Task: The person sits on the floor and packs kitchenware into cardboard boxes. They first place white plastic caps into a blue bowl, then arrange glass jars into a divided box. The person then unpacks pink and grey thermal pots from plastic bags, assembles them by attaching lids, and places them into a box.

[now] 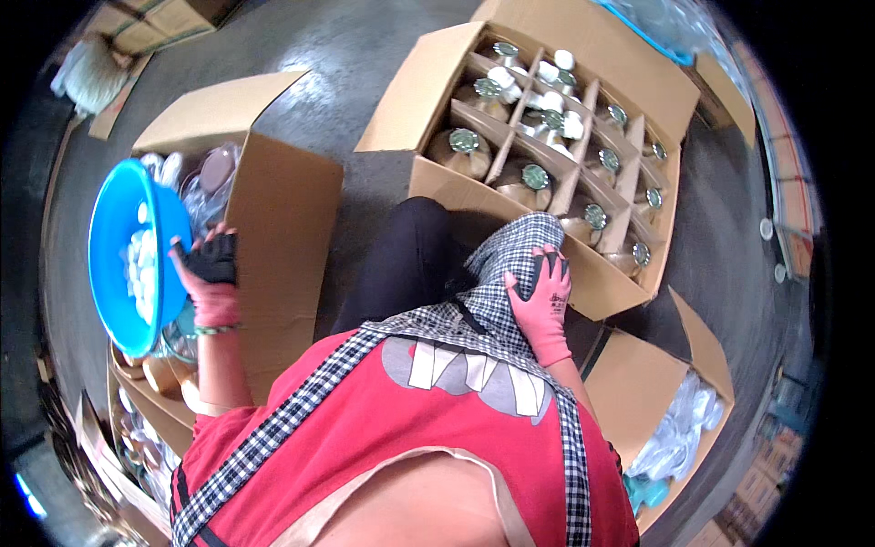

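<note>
The blue basin of small white pieces sits at the left, apparently tilted, beside the open left carton. The left hand is next to it with fingers spread and nothing visibly gripped; whether they touch the rim, I cannot tell. If that support is uneven, a bump from the wrist could tip the basin and scatter the pieces. The right hand, fingers loosely spread, rests on the checked cloth over the right knee. At the far right, loose white tops lie among the lidded jars in the divided carton; a knee knocking its wall could roll them into the gaps.
</note>
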Motion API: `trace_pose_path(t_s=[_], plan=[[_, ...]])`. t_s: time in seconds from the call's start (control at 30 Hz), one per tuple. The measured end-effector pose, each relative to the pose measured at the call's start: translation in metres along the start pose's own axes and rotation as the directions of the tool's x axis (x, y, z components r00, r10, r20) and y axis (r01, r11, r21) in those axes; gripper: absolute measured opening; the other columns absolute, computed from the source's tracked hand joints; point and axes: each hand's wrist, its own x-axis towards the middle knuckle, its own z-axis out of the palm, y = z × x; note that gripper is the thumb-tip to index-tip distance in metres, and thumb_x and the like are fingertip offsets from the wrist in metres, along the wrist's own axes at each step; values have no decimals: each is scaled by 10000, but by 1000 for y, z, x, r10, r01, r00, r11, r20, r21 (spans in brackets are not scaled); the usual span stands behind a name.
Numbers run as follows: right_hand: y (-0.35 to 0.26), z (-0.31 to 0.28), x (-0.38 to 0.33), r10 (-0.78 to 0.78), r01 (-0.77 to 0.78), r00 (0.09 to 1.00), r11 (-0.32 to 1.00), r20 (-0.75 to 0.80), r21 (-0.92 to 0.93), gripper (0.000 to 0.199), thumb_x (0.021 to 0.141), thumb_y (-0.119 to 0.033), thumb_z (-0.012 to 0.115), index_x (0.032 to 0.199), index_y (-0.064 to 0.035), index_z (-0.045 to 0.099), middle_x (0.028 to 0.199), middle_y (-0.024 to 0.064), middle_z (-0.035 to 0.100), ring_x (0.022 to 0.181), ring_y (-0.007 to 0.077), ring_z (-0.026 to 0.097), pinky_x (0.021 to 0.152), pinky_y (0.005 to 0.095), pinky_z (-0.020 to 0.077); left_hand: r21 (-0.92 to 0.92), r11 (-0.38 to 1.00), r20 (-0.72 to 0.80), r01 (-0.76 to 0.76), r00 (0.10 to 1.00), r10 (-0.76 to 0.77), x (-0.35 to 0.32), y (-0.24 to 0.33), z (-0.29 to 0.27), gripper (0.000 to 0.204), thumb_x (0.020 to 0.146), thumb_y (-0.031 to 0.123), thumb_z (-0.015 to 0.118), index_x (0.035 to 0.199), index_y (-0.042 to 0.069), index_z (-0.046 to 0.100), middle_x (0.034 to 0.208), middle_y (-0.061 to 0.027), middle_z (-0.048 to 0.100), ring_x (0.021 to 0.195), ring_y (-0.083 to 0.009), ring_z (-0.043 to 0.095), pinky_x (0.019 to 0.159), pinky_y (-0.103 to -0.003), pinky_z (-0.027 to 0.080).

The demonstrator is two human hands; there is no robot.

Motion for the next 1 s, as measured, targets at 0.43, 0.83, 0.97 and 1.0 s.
trace_pose_path(t_s=[0.43, 0.83, 0.97, 1.0], plan=[[24, -13, -6, 58, -39, 994, 978, -88, 204, 394, 688, -235, 598, 1005, -19, 506, 1059, 169, 462, 1006, 357, 409, 867, 433, 334, 153, 65, 869, -986, 103, -483, -29, -331, 249, 289, 800, 294, 499, 877, 24, 569, 841, -190, 571, 846, -338, 538, 754, -382, 428], [67, -16, 31, 221, -255, 967, 811, 128, 527, 345, 729, -273, 587, 982, -49, 519, 970, 154, 517, 964, 341, 466, 867, 407, 347, 269, -477, 355, -837, 547, -758, 2, -427, 305, 737, 689, 541, 556, 1224, 52, 423, 1355, -166, 227, 1251, -350, 194, 1000, -460, 202], [101, 10, 93, 175, -135, 979, 943, -105, 305, 304, 749, -299, 580, 948, -70, 566, 1046, 199, 520, 997, 377, 456, 887, 434, 347, 320, -377, 531, -869, 494, -688, -9, -411, 295, 733, 652, 526, 616, 1146, 7, 463, 1286, -230, 293, 1218, -356, 249, 964, -474, 259], [101, 9, 115, 186, -138, 971, 949, -149, 285, 290, 754, -299, 573, 935, -72, 572, 1044, 197, 520, 987, 374, 461, 877, 429, 359, 353, -302, 688, -886, 464, -558, -5, -409, 282, 717, 642, 498, 647, 1110, -17, 474, 1251, -250, 308, 1191, -357, 285, 957, -444, 283]])
